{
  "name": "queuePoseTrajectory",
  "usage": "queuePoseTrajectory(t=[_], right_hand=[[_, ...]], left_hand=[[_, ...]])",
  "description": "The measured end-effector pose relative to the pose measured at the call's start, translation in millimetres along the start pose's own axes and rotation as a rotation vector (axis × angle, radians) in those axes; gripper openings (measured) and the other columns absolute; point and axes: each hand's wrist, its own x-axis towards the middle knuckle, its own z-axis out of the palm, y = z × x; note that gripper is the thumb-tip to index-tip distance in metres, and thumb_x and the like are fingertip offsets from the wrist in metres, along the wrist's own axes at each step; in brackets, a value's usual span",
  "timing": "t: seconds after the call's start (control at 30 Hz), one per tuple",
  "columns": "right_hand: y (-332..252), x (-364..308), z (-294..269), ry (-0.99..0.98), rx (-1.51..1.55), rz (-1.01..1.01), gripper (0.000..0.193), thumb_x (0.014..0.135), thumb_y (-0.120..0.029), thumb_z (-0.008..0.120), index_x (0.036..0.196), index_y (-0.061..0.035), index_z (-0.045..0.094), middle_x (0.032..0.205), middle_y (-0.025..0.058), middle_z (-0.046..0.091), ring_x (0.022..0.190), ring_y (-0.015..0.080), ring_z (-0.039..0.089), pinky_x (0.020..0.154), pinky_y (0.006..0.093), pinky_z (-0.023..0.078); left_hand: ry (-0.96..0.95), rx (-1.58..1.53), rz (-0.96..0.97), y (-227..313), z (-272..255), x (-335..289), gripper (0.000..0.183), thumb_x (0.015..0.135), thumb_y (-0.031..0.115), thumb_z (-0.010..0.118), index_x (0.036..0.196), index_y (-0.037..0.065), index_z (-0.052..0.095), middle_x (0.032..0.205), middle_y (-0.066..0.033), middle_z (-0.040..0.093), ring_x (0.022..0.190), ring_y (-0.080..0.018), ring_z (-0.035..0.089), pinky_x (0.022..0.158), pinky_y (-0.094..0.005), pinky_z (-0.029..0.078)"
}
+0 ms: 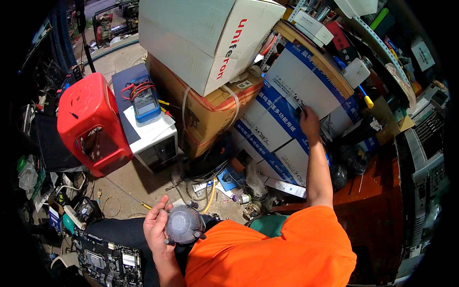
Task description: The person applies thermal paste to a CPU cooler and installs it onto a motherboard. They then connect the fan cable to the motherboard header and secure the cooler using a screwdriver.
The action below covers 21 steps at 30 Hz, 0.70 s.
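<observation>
My left hand [157,225] is closed on a round CPU cooler [183,224] with a finned metal heatsink and black legs, held over my lap. A long-shafted screwdriver with a yellow handle [146,205] sticks out past the same fingers, apparently gripped too. My right arm stretches forward to the stacked blue-and-white paper cartons [282,112]. There my right hand [310,124] has its fingers bent at a carton's face, next to a small dark item I cannot make out. At the lower left a green-black motherboard [107,258] lies by my leg, its processor socket showing.
A red plastic stool [93,119] stands at left, beside a computer case [160,150] carrying a blue multimeter [146,103]. Large cardboard boxes [191,38] are piled ahead. Cables and small parts litter the floor [126,189]. A reddish-brown cabinet [366,210] stands at right.
</observation>
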Motion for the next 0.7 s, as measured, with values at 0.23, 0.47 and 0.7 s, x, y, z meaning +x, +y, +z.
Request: queuePoseTrajectory(t=[0.23,0.47,0.7], right_hand=[[-2.5,-1.7,-3.1,0.014,-0.043,-0.021,0.027,0.091,-0.015,0.06,0.115,-0.0049,0.064,0.107,0.0214,0.068,0.1,0.0414,0.064,0.086,0.0465,0.051],[2.6,0.6,0.1,0.014,-0.019,-0.016,0.024,0.09,-0.008,0.057,0.112,-0.0046,0.066,0.106,0.0208,0.067,0.099,0.0419,0.063,0.087,0.0475,0.05],[13.6,6.5,9.6,0.051,0.0,-0.081,0.023,0.088,-0.003,0.057,0.108,-0.0043,0.067,0.101,0.0208,0.067,0.097,0.0416,0.062,0.086,0.048,0.05]], left_hand=[[0.005,0.013,0.002,-1.1,0.8,-0.1,0.025,0.092,-0.002,0.062,0.117,-0.005,0.062,0.133,-0.0197,0.059,0.107,-0.0218,0.065,0.093,-0.0365,0.055],[0.007,0.023,0.003,-2.2,0.2,-0.1,0.026,0.092,-0.002,0.062,0.118,-0.005,0.062,0.134,-0.02,0.059,0.107,-0.0218,0.064,0.093,-0.0362,0.055],[0.006,0.021,0.004,-2.1,0.2,0.2,0.027,0.092,-0.002,0.062,0.118,-0.005,0.062,0.134,-0.0203,0.058,0.107,-0.0217,0.064,0.093,-0.0366,0.056]])
